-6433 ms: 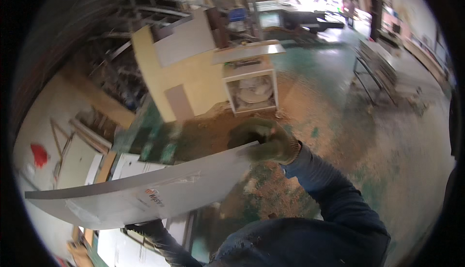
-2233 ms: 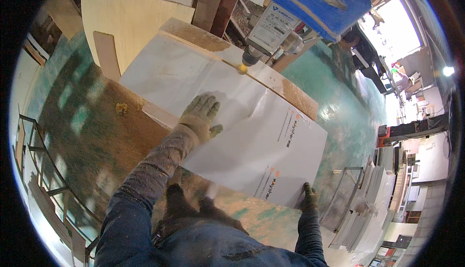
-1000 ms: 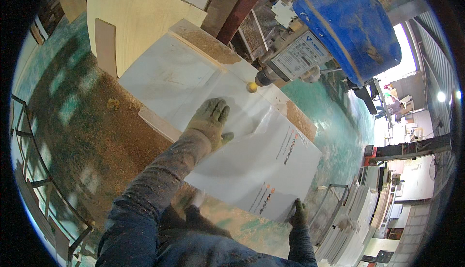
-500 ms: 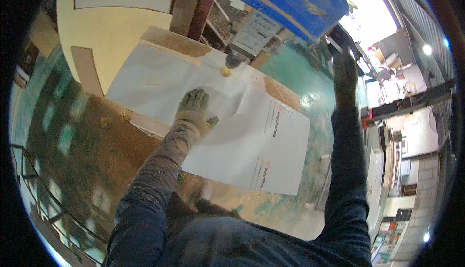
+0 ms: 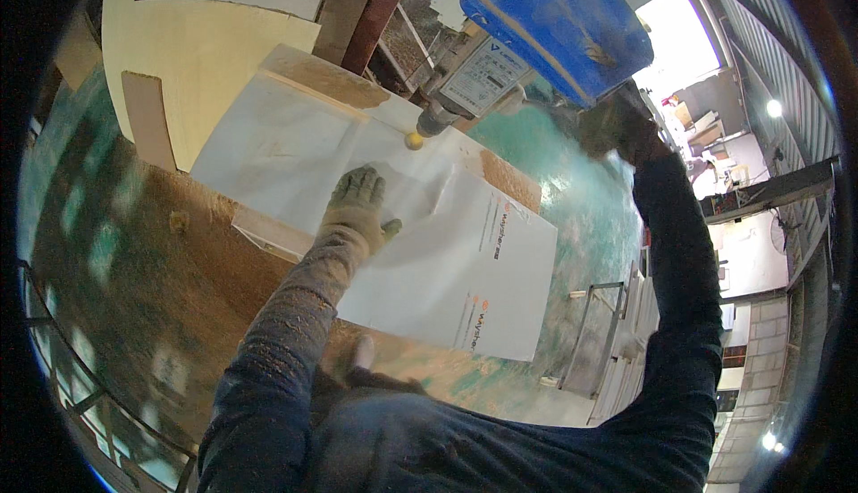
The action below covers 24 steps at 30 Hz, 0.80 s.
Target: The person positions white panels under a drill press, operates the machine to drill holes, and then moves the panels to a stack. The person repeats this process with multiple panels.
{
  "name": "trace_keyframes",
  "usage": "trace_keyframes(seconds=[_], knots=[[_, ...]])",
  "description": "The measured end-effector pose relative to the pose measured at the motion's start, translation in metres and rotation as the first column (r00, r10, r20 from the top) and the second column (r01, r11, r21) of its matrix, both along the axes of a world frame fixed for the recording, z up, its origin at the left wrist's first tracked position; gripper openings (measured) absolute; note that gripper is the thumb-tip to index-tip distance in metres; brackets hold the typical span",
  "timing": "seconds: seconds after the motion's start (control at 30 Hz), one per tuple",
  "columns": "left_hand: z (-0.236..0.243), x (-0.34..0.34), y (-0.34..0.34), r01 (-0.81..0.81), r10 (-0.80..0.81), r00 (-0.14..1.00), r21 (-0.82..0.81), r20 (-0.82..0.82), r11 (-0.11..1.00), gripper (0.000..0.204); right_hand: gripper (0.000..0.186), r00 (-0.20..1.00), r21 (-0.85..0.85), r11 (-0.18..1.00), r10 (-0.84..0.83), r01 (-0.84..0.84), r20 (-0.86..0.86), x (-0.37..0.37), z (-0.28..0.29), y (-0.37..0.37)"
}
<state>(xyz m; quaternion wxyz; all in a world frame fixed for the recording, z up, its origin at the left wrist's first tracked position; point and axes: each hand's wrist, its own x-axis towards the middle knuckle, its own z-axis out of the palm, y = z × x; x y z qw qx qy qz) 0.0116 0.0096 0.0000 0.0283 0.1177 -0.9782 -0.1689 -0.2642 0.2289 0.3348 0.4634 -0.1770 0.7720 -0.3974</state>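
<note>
A drill press with a blue head cover (image 5: 554, 24) stands over the work table. From its chuck (image 5: 435, 119) a round yellow bit (image 5: 414, 141) hangs close above a white film-covered panel (image 5: 411, 269); whether the two touch I cannot tell. My left hand (image 5: 359, 202), in a dusty glove, lies flat on the panel with its fingers stretched out, just nearer to me than the bit. Up at the right side of the blue cover is my right hand (image 5: 617, 131), arm raised. Motion smears it, and its fingers and any handle in them do not show clearly.
Sawdust lies on the table board (image 5: 326, 77) behind the panel and on the green floor (image 5: 116, 314). A large cream board (image 5: 206, 55) leans at the far left beside a steel post (image 5: 380, 15). Near my right arm stands a metal frame (image 5: 590, 337).
My right hand has moved down and inward, from high at the far right to beside the blue cover, and that elbow has bent outward. My left hand stays flat on the panel.
</note>
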Motion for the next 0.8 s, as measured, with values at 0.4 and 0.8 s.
trace_keyframes(seconds=[0.4,0.8], knots=[[0.002,0.001,-0.003,-0.011,0.011,1.000,0.009,-0.024,1.000,0.090,0.013,0.904,-0.033,0.912,-0.411,0.410,-0.119,0.083,-0.095,-0.039],[-0.005,0.000,-0.001,-0.015,0.013,0.997,-0.013,-0.076,1.000,0.089,0.019,0.877,-0.176,0.907,-0.416,0.382,-0.242,0.097,-0.128,-0.036]])
